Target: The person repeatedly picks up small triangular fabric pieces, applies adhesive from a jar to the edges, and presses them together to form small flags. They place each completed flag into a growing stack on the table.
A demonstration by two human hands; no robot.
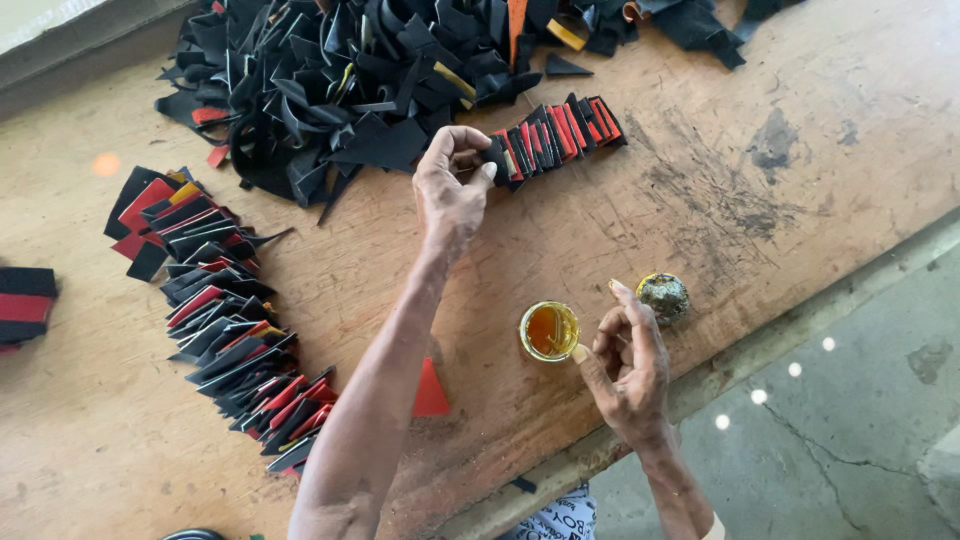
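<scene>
My left hand (452, 188) reaches across the wooden table (640, 230) and pinches the near end of a short fanned row of black and red pieces (555, 132). My right hand (625, 360) hovers at the table's front edge, fingers curled, a fingertip touching the rim of a small open jar of amber glue (549, 331). The jar's round lid (662, 297) lies just right of it. A single red triangular piece (431, 390) lies beside my left forearm.
A big heap of loose black pieces (340, 80) fills the far side. A long overlapping row of black and red pieces (220, 310) runs down the left. A black and red stack (25, 305) sits at the left edge. Grey floor (850, 420) lies to the right.
</scene>
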